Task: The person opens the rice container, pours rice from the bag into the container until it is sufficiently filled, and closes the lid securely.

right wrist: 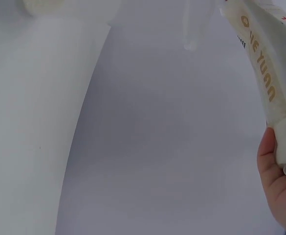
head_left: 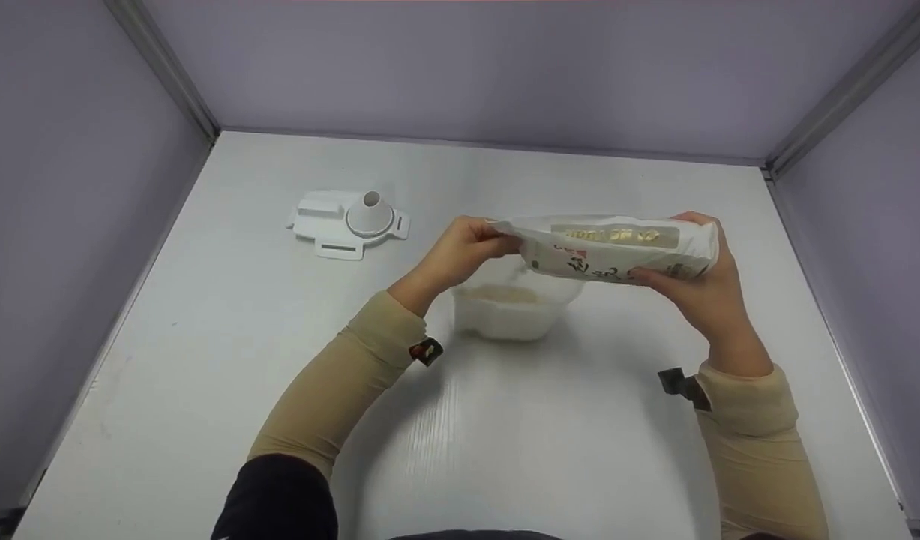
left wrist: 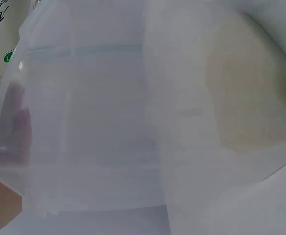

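Observation:
A white printed food bag (head_left: pixel 602 255) with a see-through window lies nearly level in the air, above and right of a translucent plastic container (head_left: pixel 501 322). My left hand (head_left: pixel 460 251) pinches the bag's left end, over the container's far side. At the other end, my right hand (head_left: pixel 707 289) grips the bag with the thumb in front and fingers behind. Pale beige contents (left wrist: pixel 253 93) show in the container in the left wrist view; their grain is too blurred to make out. The container's wall partly hides the left fingers there. The bag's mouth is not clearly visible.
A white plastic lid-like part (head_left: pixel 328 217) with a cone-shaped spout (head_left: pixel 370 214) and side tabs lies on the white table (head_left: pixel 205 360), left of the container. Purple-grey panels (head_left: pixel 489 75) stand at the back and both sides.

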A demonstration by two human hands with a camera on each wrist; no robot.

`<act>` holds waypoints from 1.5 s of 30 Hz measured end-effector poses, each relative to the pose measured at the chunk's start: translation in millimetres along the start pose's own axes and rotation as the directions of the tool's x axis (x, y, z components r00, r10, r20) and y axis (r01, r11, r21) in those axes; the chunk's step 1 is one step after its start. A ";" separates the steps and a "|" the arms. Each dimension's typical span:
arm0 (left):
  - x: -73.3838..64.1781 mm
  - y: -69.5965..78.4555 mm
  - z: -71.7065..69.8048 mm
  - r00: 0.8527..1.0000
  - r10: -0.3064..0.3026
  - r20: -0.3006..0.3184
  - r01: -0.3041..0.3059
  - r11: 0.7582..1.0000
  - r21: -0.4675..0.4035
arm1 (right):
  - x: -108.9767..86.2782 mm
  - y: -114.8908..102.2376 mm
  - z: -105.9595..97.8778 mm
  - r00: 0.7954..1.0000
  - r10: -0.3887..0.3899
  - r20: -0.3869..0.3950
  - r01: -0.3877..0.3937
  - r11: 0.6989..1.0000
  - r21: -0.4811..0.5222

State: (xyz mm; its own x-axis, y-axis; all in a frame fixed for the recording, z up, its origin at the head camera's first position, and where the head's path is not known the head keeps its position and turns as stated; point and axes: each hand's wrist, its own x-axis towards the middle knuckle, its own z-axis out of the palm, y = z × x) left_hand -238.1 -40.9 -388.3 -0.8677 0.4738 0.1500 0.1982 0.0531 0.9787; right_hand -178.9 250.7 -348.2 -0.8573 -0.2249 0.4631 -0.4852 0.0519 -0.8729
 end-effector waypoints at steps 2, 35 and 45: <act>2.1 -0.2 3.4 1.000 0.001 0.009 -0.001 1.000 -0.001 | -2.0 -0.2 -3.3 1.000 0.015 -0.009 -0.015 1.000 0.006; 21.0 2.8 39.0 0.995 -0.008 0.101 0.012 0.999 -0.039 | -20.3 2.1 -43.0 0.998 -0.003 -0.067 0.003 1.000 0.006; 23.0 1.2 42.9 0.993 -0.004 0.120 0.014 0.996 -0.086 | -20.6 -6.5 -42.6 0.998 0.021 -0.067 -0.020 0.999 0.026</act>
State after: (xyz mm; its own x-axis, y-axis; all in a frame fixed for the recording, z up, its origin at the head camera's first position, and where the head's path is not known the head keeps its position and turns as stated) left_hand -238.3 7.7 -389.7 -0.8074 0.5759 0.1282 0.1459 -0.0156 0.9892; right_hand -165.4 296.5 -345.5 -0.8771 -0.1582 0.4535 -0.4635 0.0314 -0.8855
